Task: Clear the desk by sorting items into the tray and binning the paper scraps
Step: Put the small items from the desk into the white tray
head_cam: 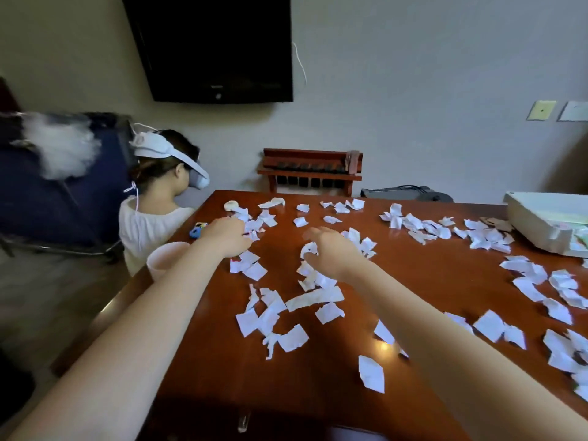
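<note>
Reddish-brown polished wood forms the bench (321,386), littered with torn white paper scraps (292,338) that lie in loose clusters at the centre, along the far side and down the right edge; the barest stretches are the near middle between the two forearms and a band of wood between the central cluster and the right-hand one. The left hand (227,238) reaches over the scraps near the bench's left edge, fingers curled downward, though whether it grips any paper cannot be told. The right hand (334,254) hovers over the central cluster, its fingers bent and pinching a crumpled scrap (309,249) at their tips. A pale pink cup (167,259) stands at the left edge, just beside the left forearm; a small blue toy (195,232) lies beyond it. The white tray (534,218) sits at the far right, well apart from both hands. Another person (149,224) wearing a headset sits at the far left corner.
</note>
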`<state>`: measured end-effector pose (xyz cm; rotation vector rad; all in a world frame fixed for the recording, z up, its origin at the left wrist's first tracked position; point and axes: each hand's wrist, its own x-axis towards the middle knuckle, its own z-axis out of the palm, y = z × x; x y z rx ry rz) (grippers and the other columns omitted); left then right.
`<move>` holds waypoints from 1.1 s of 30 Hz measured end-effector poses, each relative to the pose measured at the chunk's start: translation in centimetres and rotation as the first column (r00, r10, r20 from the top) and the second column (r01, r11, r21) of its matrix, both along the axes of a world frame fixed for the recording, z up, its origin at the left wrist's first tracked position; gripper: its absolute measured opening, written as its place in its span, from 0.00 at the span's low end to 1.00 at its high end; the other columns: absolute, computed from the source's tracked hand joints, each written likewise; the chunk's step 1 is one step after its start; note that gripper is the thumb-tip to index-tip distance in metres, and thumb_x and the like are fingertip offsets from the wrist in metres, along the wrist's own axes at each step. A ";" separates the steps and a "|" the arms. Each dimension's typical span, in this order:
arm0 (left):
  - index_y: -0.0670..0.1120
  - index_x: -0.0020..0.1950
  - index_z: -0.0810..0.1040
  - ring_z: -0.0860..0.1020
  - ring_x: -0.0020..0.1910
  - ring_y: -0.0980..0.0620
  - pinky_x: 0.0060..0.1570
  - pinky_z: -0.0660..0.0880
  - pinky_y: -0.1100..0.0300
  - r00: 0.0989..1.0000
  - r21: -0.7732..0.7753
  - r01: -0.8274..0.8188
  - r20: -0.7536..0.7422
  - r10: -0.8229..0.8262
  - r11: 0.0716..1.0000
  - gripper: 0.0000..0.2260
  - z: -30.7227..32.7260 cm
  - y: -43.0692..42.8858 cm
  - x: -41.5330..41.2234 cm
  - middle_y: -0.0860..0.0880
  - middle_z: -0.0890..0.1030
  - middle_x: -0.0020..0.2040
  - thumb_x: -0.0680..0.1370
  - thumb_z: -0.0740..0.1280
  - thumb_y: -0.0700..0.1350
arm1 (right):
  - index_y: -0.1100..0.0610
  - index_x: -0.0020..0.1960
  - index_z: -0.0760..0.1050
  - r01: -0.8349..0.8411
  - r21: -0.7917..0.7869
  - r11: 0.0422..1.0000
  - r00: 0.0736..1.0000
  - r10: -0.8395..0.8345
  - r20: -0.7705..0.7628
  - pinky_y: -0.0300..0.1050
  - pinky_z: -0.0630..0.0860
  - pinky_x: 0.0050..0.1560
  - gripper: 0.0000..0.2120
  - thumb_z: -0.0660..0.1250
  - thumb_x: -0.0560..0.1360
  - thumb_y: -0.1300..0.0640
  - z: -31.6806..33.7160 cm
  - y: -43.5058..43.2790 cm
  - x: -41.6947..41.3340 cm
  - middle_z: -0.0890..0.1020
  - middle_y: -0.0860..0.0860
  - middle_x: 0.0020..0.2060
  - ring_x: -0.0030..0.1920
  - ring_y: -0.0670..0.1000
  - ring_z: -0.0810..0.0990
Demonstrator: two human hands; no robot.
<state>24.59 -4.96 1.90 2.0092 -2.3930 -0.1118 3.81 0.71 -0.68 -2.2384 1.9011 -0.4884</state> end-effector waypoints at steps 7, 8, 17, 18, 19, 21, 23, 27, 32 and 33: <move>0.38 0.48 0.76 0.74 0.41 0.46 0.34 0.65 0.59 0.987 0.093 -0.163 -0.004 0.164 0.982 0.13 0.9 -8.2 5.2 0.38 0.77 0.44 0.76 0.63 0.49 | 0.55 0.69 0.67 -0.037 -0.003 0.999 0.999 0.037 -0.008 0.51 0.77 0.55 0.21 0.60 0.77 0.53 -0.4 -11.0 4.3 0.74 0.55 0.64 0.59 0.57 0.76; 0.38 0.46 0.76 0.72 0.40 0.47 0.33 0.64 0.59 0.984 0.109 -0.178 0.004 0.179 0.978 0.12 0.8 -9.2 5.8 0.40 0.75 0.42 0.76 0.63 0.48 | 0.55 0.68 0.68 -0.037 -0.009 0.999 0.999 0.037 0.002 0.52 0.77 0.54 0.20 0.60 0.77 0.53 -0.5 -12.6 4.9 0.75 0.55 0.64 0.58 0.57 0.76; 0.41 0.67 0.67 0.72 0.44 0.50 0.36 0.69 0.61 0.970 0.300 -0.239 0.030 0.241 0.924 0.23 -2.2 -15.7 8.5 0.44 0.76 0.51 0.76 0.65 0.50 | 0.56 0.69 0.65 -0.102 0.053 0.993 0.994 0.104 -0.031 0.53 0.75 0.57 0.21 0.60 0.78 0.51 -2.7 -25.3 10.8 0.73 0.56 0.64 0.61 0.58 0.74; 0.41 0.66 0.67 0.72 0.45 0.50 0.35 0.69 0.62 0.971 0.307 -0.236 0.036 0.237 0.922 0.23 -2.7 -16.0 8.6 0.44 0.76 0.53 0.76 0.65 0.50 | 0.56 0.70 0.64 -0.101 0.075 0.992 0.994 0.104 -0.040 0.54 0.74 0.58 0.22 0.60 0.78 0.51 -3.0 -26.3 11.4 0.72 0.56 0.65 0.62 0.58 0.73; 0.42 0.65 0.67 0.72 0.46 0.49 0.36 0.69 0.61 0.973 0.308 -0.230 0.055 0.225 0.923 0.22 -3.3 -16.2 8.7 0.43 0.75 0.56 0.75 0.65 0.51 | 0.55 0.71 0.63 -0.100 0.098 0.990 0.993 0.106 -0.054 0.55 0.73 0.59 0.23 0.61 0.78 0.52 -3.2 -27.3 12.0 0.71 0.56 0.67 0.64 0.59 0.72; 0.42 0.62 0.69 0.73 0.47 0.48 0.39 0.69 0.60 0.977 0.276 -0.207 0.101 0.185 0.939 0.20 -4.5 -16.8 9.1 0.43 0.75 0.57 0.75 0.66 0.51 | 0.53 0.74 0.58 -0.107 0.133 0.985 0.989 0.119 -0.088 0.55 0.72 0.62 0.26 0.60 0.78 0.52 -3.5 -28.9 13.2 0.68 0.55 0.70 0.66 0.59 0.70; 0.42 0.60 0.70 0.74 0.48 0.47 0.41 0.69 0.58 0.978 0.236 -0.194 0.125 0.169 0.952 0.18 -5.4 -17.4 9.4 0.43 0.76 0.55 0.75 0.66 0.50 | 0.50 0.75 0.54 -0.129 0.172 0.977 0.986 0.146 -0.087 0.54 0.69 0.63 0.27 0.58 0.79 0.52 -3.6 -30.2 14.3 0.64 0.53 0.72 0.68 0.59 0.67; 0.42 0.61 0.70 0.75 0.52 0.46 0.43 0.69 0.58 0.981 0.214 -0.187 0.081 0.174 0.959 0.17 -6.3 -17.7 9.9 0.42 0.75 0.56 0.76 0.65 0.50 | 0.48 0.75 0.55 -0.188 0.253 0.949 0.962 0.230 -0.148 0.55 0.66 0.67 0.24 0.55 0.80 0.52 -4.7 -31.7 16.3 0.62 0.54 0.73 0.70 0.60 0.65; 0.41 0.59 0.70 0.73 0.47 0.47 0.42 0.69 0.58 0.982 0.220 -0.184 -0.001 0.189 0.958 0.16 -5.8 -16.9 9.9 0.42 0.75 0.54 0.76 0.66 0.47 | 0.53 0.68 0.69 -0.165 0.126 0.978 0.952 0.191 -0.239 0.50 0.72 0.58 0.20 0.60 0.77 0.62 -5.3 -30.8 16.4 0.72 0.56 0.63 0.63 0.58 0.70; 0.41 0.59 0.70 0.72 0.46 0.47 0.41 0.69 0.58 0.982 0.208 -0.181 -0.021 0.189 0.961 0.15 -5.6 -16.7 9.8 0.43 0.74 0.53 0.75 0.66 0.46 | 0.54 0.67 0.70 -0.178 0.101 0.979 0.955 0.196 -0.221 0.48 0.72 0.56 0.18 0.60 0.77 0.62 -5.2 -30.6 16.1 0.73 0.56 0.62 0.62 0.58 0.70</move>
